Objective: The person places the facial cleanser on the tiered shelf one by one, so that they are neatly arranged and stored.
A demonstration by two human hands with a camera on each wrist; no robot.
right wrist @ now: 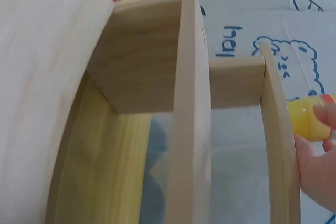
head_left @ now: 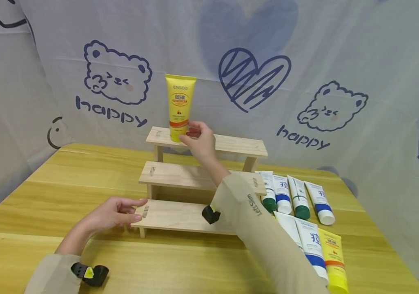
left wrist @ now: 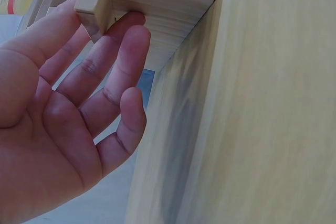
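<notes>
A yellow squeeze tube point(head_left: 180, 102) stands upright, cap down, toward the left end of the top step of a three-tier wooden display stand point(head_left: 180, 175). My right hand point(head_left: 202, 145) holds the tube low, thumb and fingers at its cap end. In the right wrist view, the thumb lies by the yellow cap point(right wrist: 302, 121), close over the top step's edge. At the lowest step's left end, my left hand point(head_left: 112, 212) grips the wood. The left wrist view has the left-hand fingers point(left wrist: 134, 51) around the corner of that step, some underneath it.
On the table point(head_left: 84, 175), right of the stand, lie several white tubes point(head_left: 299, 198) with green or blue-and-white cap ends. Nearer the front right are more white tubes point(head_left: 310, 245) and another yellow tube point(head_left: 332, 257). A printed cloth point(head_left: 305, 49) hangs behind the table.
</notes>
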